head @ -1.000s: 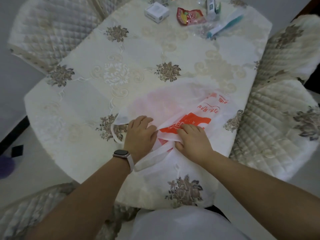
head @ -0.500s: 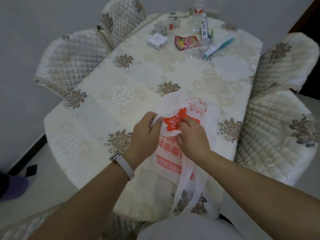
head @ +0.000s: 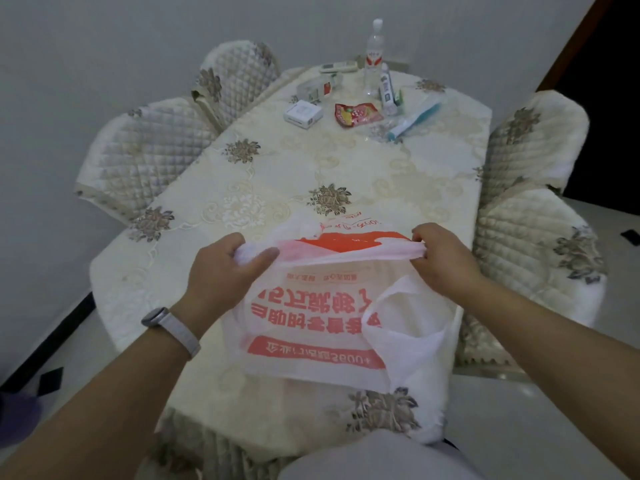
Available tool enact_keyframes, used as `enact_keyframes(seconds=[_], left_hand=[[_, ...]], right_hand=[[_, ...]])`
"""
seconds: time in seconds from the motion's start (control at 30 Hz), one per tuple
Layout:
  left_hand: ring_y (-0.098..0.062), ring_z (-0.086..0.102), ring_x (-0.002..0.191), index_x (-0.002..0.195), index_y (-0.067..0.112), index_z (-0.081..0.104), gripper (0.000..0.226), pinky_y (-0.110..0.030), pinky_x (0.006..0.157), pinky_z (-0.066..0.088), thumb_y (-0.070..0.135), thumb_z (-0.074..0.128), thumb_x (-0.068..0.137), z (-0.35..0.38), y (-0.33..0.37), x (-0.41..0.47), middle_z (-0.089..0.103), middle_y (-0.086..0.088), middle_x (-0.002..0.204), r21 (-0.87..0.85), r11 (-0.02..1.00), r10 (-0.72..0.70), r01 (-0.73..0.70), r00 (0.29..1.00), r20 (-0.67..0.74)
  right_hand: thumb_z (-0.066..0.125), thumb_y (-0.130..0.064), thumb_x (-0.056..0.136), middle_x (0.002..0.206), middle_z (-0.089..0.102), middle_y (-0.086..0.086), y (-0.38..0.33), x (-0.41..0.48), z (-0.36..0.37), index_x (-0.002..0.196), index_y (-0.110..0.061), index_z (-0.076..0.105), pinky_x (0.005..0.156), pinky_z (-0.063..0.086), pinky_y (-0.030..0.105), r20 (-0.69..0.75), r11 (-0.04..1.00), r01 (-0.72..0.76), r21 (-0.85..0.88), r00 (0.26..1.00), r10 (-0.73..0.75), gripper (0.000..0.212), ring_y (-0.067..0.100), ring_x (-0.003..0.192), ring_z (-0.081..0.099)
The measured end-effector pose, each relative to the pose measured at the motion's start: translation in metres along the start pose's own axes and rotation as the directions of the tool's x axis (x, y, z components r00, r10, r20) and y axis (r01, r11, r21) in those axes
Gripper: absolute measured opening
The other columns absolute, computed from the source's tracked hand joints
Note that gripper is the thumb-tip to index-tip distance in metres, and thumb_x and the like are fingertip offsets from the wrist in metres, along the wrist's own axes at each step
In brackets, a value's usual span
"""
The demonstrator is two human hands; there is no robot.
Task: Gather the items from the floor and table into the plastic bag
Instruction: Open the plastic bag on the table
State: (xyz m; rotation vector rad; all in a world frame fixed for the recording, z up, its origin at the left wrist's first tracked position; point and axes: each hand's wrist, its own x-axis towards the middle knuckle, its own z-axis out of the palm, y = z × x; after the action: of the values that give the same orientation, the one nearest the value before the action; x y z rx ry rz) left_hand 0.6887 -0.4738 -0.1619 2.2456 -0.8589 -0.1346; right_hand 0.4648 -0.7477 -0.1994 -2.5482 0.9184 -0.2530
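A white plastic bag point(head: 311, 320) with red print hangs in front of me over the near end of the table point(head: 277, 181). My left hand point(head: 225, 268) grips the bag's rim on the left, and my right hand point(head: 440, 254) pinches the rim on the right, stretching it taut between them. At the table's far end lie a white box point(head: 303, 114), a red snack packet point(head: 356, 114), a clear water bottle point(head: 373, 60), a small tube point(head: 387, 93), a teal-and-white packet point(head: 414, 121), a carton point(head: 317, 88) and a remote point(head: 338, 66).
Quilted chairs stand around the table: two at the left point(head: 145, 157) and two at the right point(head: 536, 258). A small dark object point(head: 630, 237) lies on the floor at the far right and another point(head: 48, 379) at the left. A grey wall is behind.
The bag has been lifted off the tabletop and my hands have moved apart, pulling its rim wide. My view has tilted up, showing the far end of the table.
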Motion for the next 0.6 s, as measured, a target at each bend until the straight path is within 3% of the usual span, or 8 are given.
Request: enact_keyframes(seconds=[0.07,0.17,0.27,0.33,0.43,0.5,0.6], left_hand=[[-0.015,0.048,0.065,0.073,0.018,0.046,0.059,-0.033,0.057,0.040,0.066,0.078,0.060,0.002,-0.003,-0.002,0.049,0.001,0.073,0.114,0.993,0.026,-0.042,0.990,0.137],[-0.015,0.055,0.079,0.093,0.018,0.060,0.043,-0.028,0.067,0.043,0.047,0.082,0.071,0.010,-0.004,-0.006,0.058,0.004,0.089,0.092,0.992,0.065,-0.086,0.976,0.209],[-0.016,0.047,0.059,0.066,0.011,0.050,0.032,-0.025,0.053,0.033,0.039,0.064,0.074,0.011,-0.003,-0.005,0.051,0.002,0.063,-0.134,0.987,-0.066,0.085,0.988,0.140],[-0.015,0.039,0.052,0.060,0.009,0.043,0.035,-0.029,0.050,0.031,0.033,0.065,0.073,0.011,-0.002,-0.002,0.044,-0.001,0.056,-0.230,0.959,-0.136,0.164,0.982,0.133],[-0.014,0.036,0.057,0.065,0.007,0.040,0.044,-0.030,0.052,0.030,0.032,0.067,0.089,0.009,0.002,-0.001,0.041,-0.002,0.059,-0.220,0.964,-0.125,0.150,0.984,0.123],[-0.013,0.040,0.059,0.074,0.006,0.046,0.042,-0.025,0.052,0.032,0.037,0.072,0.082,0.006,0.001,-0.004,0.047,-0.001,0.065,-0.231,0.965,-0.090,0.120,0.986,0.137],[0.000,0.058,0.077,0.092,0.033,0.061,0.032,-0.012,0.067,0.042,0.045,0.082,0.071,0.000,-0.006,-0.009,0.066,0.015,0.090,-0.191,0.981,-0.002,0.048,0.973,0.232]], right_hand=[[0.058,-0.014,0.087,0.106,0.062,0.003,-0.007,0.000,-0.001,0.097,-0.013,0.058,0.080,0.049,0.042,0.031,0.985,-0.071,0.160,0.997,0.066,0.010,0.029,0.094,0.057],[0.057,-0.020,0.091,0.085,0.062,-0.002,-0.021,-0.002,0.002,0.090,-0.016,0.054,0.063,0.041,0.033,0.061,0.930,-0.186,0.317,0.983,0.176,0.005,0.021,0.075,0.054],[0.059,-0.017,0.089,0.077,0.060,-0.005,-0.035,-0.007,0.003,0.087,-0.016,0.053,0.056,0.035,0.030,-0.016,0.901,-0.204,0.384,0.974,0.227,0.007,0.014,0.067,0.050],[0.057,-0.013,0.088,0.076,0.061,-0.011,-0.042,-0.009,0.001,0.091,-0.018,0.055,0.058,0.039,0.029,-0.038,0.877,-0.205,0.434,0.969,0.245,0.006,0.010,0.068,0.053],[0.054,-0.011,0.088,0.075,0.063,-0.016,-0.050,-0.009,-0.007,0.094,-0.021,0.059,0.063,0.044,0.031,-0.041,0.889,-0.186,0.419,0.974,0.223,0.012,0.011,0.073,0.058],[0.054,-0.014,0.088,0.076,0.066,-0.014,-0.049,-0.009,-0.011,0.091,-0.022,0.062,0.063,0.045,0.032,-0.039,0.915,-0.159,0.371,0.982,0.187,0.012,0.015,0.074,0.060],[0.058,-0.028,0.087,0.078,0.067,-0.004,-0.042,-0.008,-0.013,0.088,-0.024,0.062,0.067,0.049,0.038,0.004,0.973,-0.113,0.201,0.993,0.115,0.006,0.023,0.077,0.060]])
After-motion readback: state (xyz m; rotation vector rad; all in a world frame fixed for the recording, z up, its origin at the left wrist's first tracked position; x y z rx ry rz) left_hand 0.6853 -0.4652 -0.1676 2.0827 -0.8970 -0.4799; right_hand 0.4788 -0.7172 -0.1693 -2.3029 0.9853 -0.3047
